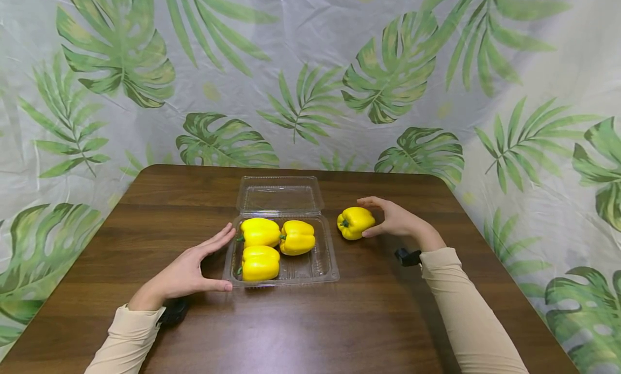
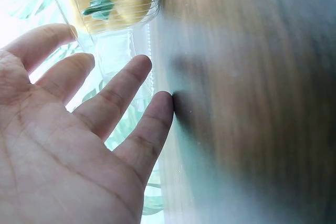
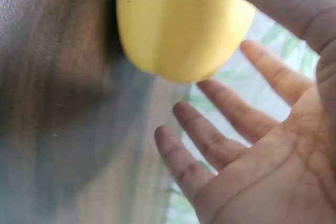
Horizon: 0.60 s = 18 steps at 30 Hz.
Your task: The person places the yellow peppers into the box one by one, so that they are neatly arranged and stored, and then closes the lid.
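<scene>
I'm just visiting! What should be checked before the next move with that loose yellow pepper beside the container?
1. Lid folded open: ok, it lies back behind the container.
2. Bare space inside: ok, the container's front right corner holds no pepper.
3. Three peppers inside not stacked: ok, they lie side by side.
4. Right hand gripping the loose pepper: not ok, its fingers are spread around it, not closed on it.
5. Left hand steadying the container: cannot tell; it's at the left side, but firm contact isn't clear.
</scene>
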Each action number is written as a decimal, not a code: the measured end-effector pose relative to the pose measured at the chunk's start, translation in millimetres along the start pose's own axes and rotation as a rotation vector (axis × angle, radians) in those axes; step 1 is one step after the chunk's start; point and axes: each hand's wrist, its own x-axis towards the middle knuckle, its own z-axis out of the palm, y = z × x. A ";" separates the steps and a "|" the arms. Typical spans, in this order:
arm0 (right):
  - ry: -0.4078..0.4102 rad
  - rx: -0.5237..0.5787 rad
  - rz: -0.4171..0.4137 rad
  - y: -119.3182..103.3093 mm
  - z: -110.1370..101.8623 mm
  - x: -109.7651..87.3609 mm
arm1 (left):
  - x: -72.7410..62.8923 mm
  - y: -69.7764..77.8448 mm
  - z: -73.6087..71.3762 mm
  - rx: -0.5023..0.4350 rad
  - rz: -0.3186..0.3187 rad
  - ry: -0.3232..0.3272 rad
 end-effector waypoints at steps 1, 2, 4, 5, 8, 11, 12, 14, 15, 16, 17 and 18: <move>-0.004 0.046 -0.018 4.2 1.1 1.2 | -0.1 -0.1 -0.2 0.000 0.003 0.000; -0.010 0.095 -0.034 8.3 2.4 2.3 | -0.2 -0.1 -0.3 0.001 0.008 0.000; -0.018 0.189 -0.053 15.0 4.7 3.7 | -0.5 0.3 -0.7 0.003 0.016 -0.001; -0.021 0.228 -0.059 17.8 5.9 4.1 | -0.6 0.4 -0.8 0.005 0.019 -0.001; -0.033 0.349 -0.068 23.8 10.1 5.4 | -0.6 1.0 -0.9 0.008 0.020 -0.001; -0.035 0.424 -0.067 26.3 14.3 6.0 | -0.5 0.7 -0.7 0.006 0.011 0.000; -0.035 0.447 -0.066 26.6 15.7 6.4 | -0.5 0.3 -0.5 0.004 0.009 0.000; -0.029 0.467 -0.061 27.0 18.4 7.2 | -0.5 -0.3 -0.2 0.002 0.003 0.002; -0.023 0.471 -0.061 27.4 19.7 7.8 | -0.5 -0.1 -0.1 0.003 0.000 0.002; -0.017 0.472 -0.059 27.4 21.1 8.3 | -0.4 -0.4 0.1 0.002 0.001 0.003; -0.012 0.475 -0.057 27.8 22.5 9.0 | -0.2 -0.4 0.1 0.003 0.004 0.003; -0.006 0.466 -0.062 28.3 24.0 9.7 | -0.1 -0.5 0.0 0.005 0.001 0.004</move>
